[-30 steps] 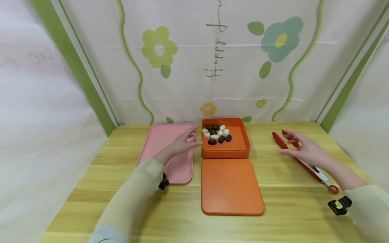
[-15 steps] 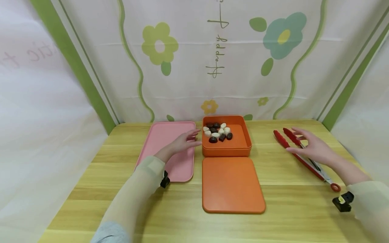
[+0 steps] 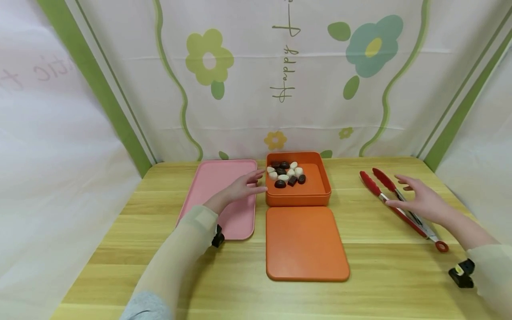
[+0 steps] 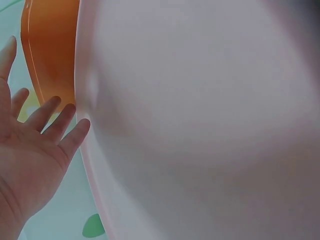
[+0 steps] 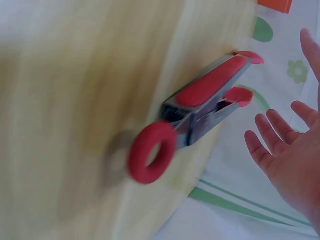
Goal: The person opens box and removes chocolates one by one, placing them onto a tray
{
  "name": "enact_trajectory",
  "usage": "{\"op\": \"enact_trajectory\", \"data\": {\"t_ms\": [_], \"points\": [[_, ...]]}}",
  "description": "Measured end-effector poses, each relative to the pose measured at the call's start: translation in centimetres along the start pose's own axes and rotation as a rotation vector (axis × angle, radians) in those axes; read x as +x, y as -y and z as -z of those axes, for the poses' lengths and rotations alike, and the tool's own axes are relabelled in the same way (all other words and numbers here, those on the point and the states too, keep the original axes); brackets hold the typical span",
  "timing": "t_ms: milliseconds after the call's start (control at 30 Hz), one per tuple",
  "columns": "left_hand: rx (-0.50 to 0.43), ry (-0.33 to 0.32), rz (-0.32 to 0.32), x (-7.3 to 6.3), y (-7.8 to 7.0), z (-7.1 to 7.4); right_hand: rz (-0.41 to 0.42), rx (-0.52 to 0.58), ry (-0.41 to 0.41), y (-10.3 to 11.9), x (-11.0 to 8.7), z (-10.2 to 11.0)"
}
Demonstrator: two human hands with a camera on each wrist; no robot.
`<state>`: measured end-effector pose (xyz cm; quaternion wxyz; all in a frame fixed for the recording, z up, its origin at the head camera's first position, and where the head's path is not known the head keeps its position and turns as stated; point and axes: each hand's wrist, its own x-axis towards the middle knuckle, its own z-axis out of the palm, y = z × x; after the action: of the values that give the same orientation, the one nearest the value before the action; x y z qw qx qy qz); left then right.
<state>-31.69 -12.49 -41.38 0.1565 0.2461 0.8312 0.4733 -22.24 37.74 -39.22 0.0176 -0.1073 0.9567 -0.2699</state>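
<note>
Orange box (image 3: 296, 201) on wooden table (image 3: 380, 275), dark and white pieces (image 3: 283, 178) inside it, grouped toward its left side. Orange lid (image 3: 307, 244) lies flat just in front of box. Pink tray (image 3: 236, 226) just left of box. Left hand (image 3: 240, 188) is over the tray's right part, fingertips at box's left wall; fingers extended and parted, thumb apart, nothing held. Touching the wall or not, can't tell. Red-and-silver tongs (image 5: 207, 86) lie right of box, well apart from it, arms spread, red ring at the near end. Right hand (image 3: 426, 202) hovers over tongs, also right of box; fingers loosely extended, thumb wide of them, nothing held. Contact with tongs unclear. Floral curtain (image 3: 248, 111) hangs behind box.
</note>
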Motion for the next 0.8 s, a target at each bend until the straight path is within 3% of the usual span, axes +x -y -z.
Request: {"op": "enact_trajectory", "data": {"t_ms": [267,800], "points": [[0.032,0.039,-0.040,0.3,0.0,-0.2,-0.008,-0.032,0.022,-1.5,-0.8,-0.7],[-0.002,0.071,-0.014,0.5,0.0,-0.1,-0.043,-0.051,0.004,-3.5,-1.1,-2.1]]}}
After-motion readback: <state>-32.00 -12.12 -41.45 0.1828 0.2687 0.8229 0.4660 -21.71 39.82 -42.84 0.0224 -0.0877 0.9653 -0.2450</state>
